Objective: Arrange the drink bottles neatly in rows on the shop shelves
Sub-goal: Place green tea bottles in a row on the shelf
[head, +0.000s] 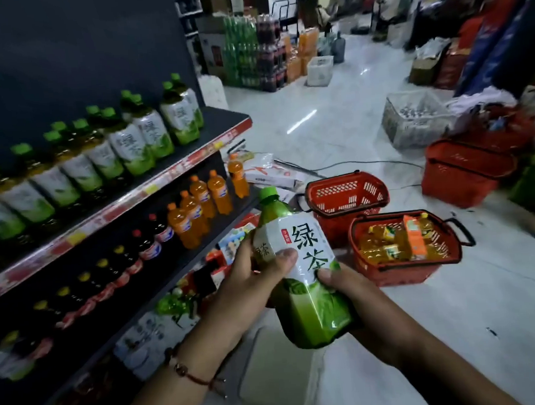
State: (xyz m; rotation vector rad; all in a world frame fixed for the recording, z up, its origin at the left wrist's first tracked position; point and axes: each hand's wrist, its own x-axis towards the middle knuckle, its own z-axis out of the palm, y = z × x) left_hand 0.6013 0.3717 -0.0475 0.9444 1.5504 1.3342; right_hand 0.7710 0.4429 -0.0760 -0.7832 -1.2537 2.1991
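Fingers of my left hand (249,284) curl round label of green tea bottle (298,263), thumb across front. My right hand (360,303) grips lower body, thumb on label, fingers hidden behind. Bottle tilted, cap up-left, held in air beside shelves (152,181). Top shelf carries row of matching green tea bottles (100,150); orange soda bottles (197,203) below. Red basket (403,244) on floor behind.

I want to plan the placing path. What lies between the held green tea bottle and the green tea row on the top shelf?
In the head view, only open air lies between the held green tea bottle and the green tea row; orange bottles stand lower.
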